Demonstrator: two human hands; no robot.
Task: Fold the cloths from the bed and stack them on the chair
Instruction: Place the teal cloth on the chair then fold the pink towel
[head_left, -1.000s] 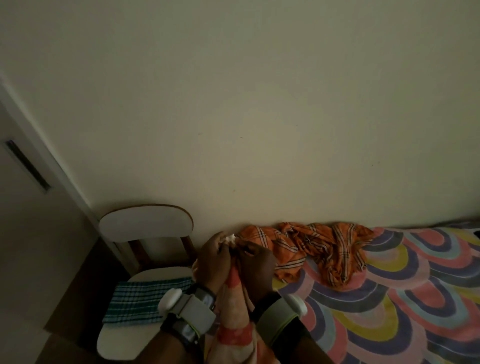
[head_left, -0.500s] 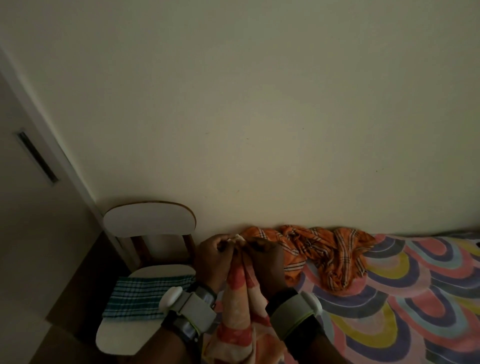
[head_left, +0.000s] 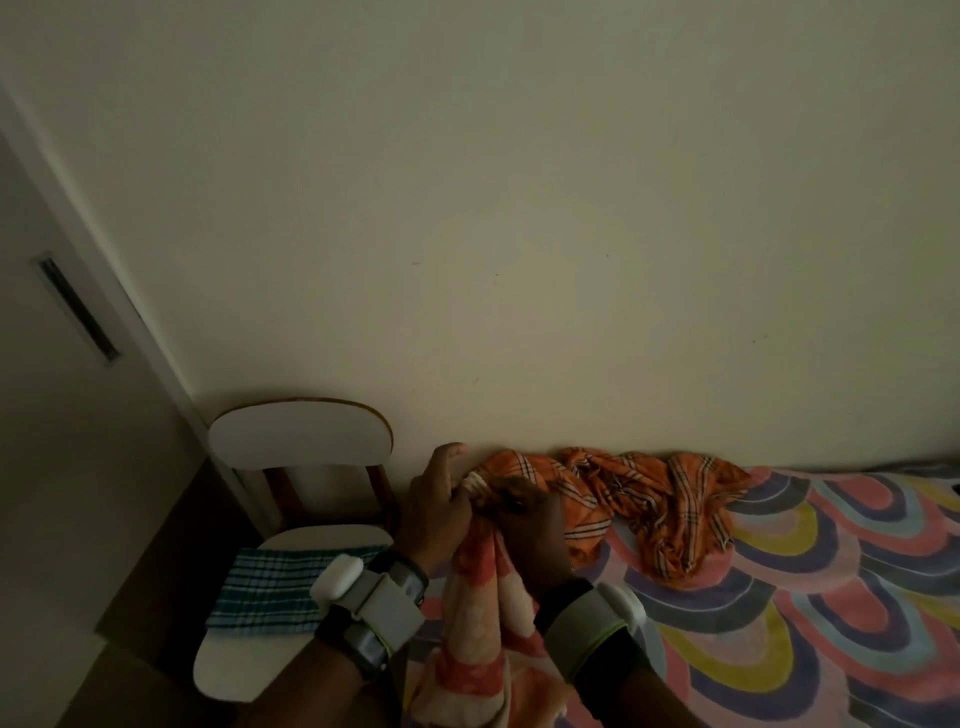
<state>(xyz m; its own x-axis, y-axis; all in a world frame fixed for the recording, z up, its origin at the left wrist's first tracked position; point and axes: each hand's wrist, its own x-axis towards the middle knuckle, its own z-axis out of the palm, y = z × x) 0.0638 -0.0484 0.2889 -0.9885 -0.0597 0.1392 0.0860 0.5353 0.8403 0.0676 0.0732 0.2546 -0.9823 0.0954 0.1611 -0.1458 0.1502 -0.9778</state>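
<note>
Your left hand (head_left: 436, 506) and right hand (head_left: 524, 514) pinch, as far as the dim light shows, the peach cloth's (head_left: 478, 613) top edge together; it hangs long-axis straight down.

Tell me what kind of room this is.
Probably a bedroom: a bed with a colourful cover against the wall, an orange checked cloth crumpled on it, and a chair beside it bearing a folded green cloth.

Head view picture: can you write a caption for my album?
Left hand and right hand hold up a peach cloth by the bed; a green cloth lies on the chair.
</note>
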